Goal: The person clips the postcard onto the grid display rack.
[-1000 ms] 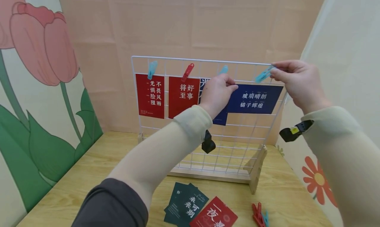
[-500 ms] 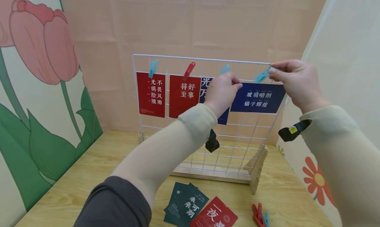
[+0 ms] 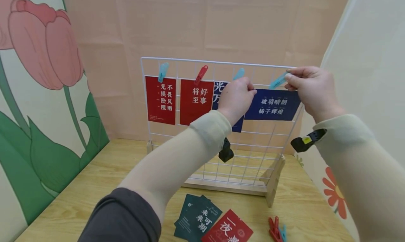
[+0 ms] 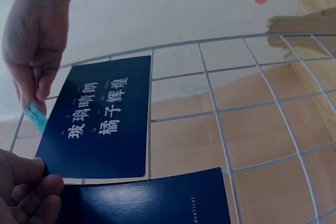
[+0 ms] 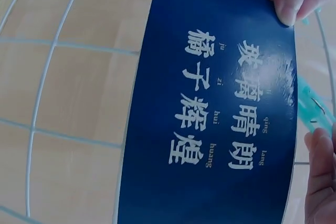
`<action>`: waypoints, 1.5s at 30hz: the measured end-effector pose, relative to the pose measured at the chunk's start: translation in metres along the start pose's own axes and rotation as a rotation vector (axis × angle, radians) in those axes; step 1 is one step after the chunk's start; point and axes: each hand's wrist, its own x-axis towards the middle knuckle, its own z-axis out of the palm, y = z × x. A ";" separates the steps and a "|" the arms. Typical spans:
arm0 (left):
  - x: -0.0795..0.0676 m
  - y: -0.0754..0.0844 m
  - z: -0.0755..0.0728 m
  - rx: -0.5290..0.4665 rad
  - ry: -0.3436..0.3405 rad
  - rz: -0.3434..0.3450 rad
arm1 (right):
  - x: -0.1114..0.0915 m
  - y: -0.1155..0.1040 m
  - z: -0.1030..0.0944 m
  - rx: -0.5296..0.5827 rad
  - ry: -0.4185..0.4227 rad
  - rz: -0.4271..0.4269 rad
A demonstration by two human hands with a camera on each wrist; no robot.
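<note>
My left hand (image 3: 236,97) pinches the upper left corner of a dark blue card (image 3: 272,104) with white writing, held in front of a white wire grid (image 3: 257,134). Near the grid's top right, my right hand (image 3: 316,89) grips a light blue clothespin (image 3: 278,81) between thumb and fingers, just above the card's top edge. In the right wrist view that clothespin (image 5: 314,104) lies along the card's edge; whether it bites the card cannot be told. Behind my left hand another blue card (image 3: 238,125) hangs partly hidden, under a blue clothespin (image 3: 239,73).
Two red cards (image 3: 160,100) hang farther left, by a blue clothespin (image 3: 163,72) and a red clothespin (image 3: 201,75). A wooden base (image 3: 227,186) carries the grid. On the table lie green cards (image 3: 197,217), a red card (image 3: 226,228) and loose clothespins (image 3: 276,229).
The held blue card went right with my left hand, then slightly back left. My right hand and its clothespin have shifted a little left and down.
</note>
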 end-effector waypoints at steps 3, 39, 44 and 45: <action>0.000 0.000 -0.001 -0.004 -0.004 0.000 | 0.000 -0.001 0.002 0.030 0.013 0.022; 0.004 -0.004 -0.005 -0.028 0.001 -0.016 | 0.001 -0.012 0.004 -0.213 -0.071 0.072; 0.004 -0.004 -0.004 -0.037 -0.011 -0.027 | -0.001 -0.010 0.003 -0.234 -0.075 0.069; 0.003 -0.005 -0.004 -0.040 -0.013 -0.028 | -0.001 -0.010 0.003 -0.229 -0.076 0.070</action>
